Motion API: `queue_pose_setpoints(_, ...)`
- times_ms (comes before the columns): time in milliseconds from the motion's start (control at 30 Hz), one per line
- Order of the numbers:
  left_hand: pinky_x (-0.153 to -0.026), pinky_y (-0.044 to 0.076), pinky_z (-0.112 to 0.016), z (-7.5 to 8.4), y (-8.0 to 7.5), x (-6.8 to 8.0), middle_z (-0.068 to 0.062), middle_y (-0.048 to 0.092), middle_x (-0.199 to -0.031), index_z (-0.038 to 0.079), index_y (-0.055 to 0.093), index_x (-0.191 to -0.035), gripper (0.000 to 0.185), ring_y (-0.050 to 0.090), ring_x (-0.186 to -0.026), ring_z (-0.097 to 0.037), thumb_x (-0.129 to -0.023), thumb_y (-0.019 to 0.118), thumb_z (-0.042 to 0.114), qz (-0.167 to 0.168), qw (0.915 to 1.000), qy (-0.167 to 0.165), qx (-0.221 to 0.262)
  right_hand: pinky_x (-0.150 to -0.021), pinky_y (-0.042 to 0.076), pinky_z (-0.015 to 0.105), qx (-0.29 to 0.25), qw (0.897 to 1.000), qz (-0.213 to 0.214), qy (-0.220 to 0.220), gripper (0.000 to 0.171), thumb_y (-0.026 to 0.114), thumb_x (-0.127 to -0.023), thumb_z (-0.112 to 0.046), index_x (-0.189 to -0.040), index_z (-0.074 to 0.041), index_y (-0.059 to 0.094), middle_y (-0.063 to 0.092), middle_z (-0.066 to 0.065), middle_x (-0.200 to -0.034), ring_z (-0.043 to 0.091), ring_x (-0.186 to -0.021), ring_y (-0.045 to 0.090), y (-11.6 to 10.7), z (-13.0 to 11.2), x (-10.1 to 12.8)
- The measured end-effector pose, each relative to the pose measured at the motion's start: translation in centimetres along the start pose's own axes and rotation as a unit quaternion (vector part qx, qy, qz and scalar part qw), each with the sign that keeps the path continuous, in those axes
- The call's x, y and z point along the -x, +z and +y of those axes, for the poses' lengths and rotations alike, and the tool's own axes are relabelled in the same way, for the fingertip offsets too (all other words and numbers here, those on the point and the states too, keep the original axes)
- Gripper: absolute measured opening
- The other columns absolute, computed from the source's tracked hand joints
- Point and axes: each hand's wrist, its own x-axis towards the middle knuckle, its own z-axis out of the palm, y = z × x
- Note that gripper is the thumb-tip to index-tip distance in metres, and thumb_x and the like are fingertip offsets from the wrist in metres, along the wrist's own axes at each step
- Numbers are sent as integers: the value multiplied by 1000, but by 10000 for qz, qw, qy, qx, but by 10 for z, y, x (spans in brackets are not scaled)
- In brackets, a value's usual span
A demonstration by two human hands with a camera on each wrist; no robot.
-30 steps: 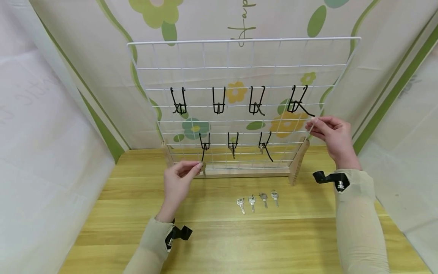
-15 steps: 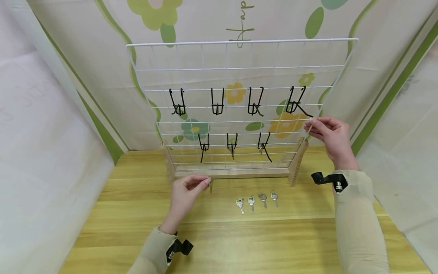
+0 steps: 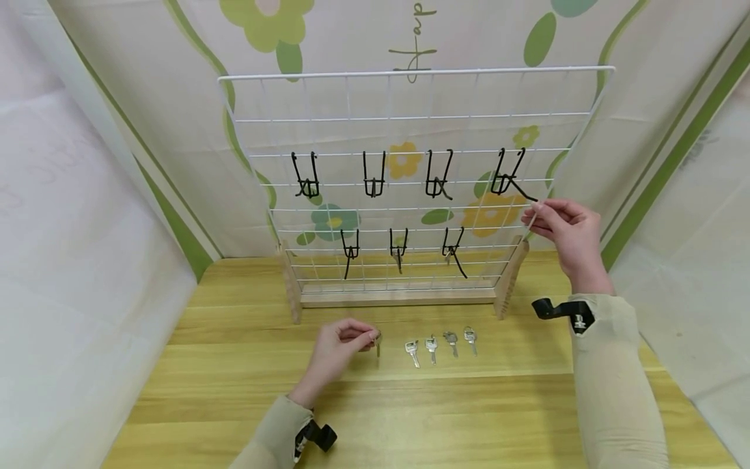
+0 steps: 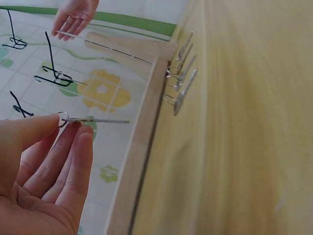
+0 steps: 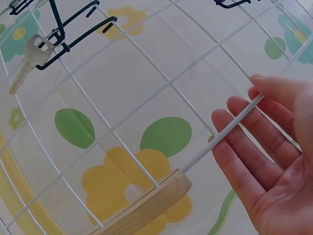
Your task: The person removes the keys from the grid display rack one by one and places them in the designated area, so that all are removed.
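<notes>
My left hand (image 3: 340, 352) pinches a key (image 3: 378, 345) by its small ring, held above the table left of the row of loose keys (image 3: 431, 349). In the left wrist view the blade of this key (image 4: 105, 121) points away from the fingertips. A white wire grid rack (image 3: 416, 71) stands upright in a wooden base (image 3: 398, 298). My right hand (image 3: 571, 234) grips its right side bar between thumb and fingers. Black hooks (image 3: 374, 174) are fixed to the grid in two rows. From a lower hook hangs another key (image 5: 32, 58), seen in the right wrist view.
Several silver keys with rings lie side by side on the wooden table (image 3: 445, 417), in front of the rack. Behind the rack hangs a flower-printed cloth (image 3: 346, 39). Pale cloth walls flank the table on the left and right.
My left hand has brought the key from below the lower left hook down and to the right, toward the loose keys. The right hand keeps its hold on the side bar.
</notes>
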Motion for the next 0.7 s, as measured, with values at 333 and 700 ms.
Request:
queue_pose_setpoints(333,-76,61,-36,-25,8,-3,-12,75,-95,-2,73,-99,10,73,-84,-25,-94,74,7,-587,9977,-276,-197,-77,60,32,-12,10000,60,63,30,77,-91,-8,-111,12,69,75,18,-97,25,-84,75,-1,2,0)
queue_pose_setpoints(700,-73,62,-34,-38,14,-8,-14,74,-92,-3,72,-98,9,73,-82,-26,-95,73,5,-691,9953,-560,-375,-77,60,32,6,9999,61,95,30,77,-92,-9,-112,12,69,75,17,-98,25,-86,75,-2,3,-2)
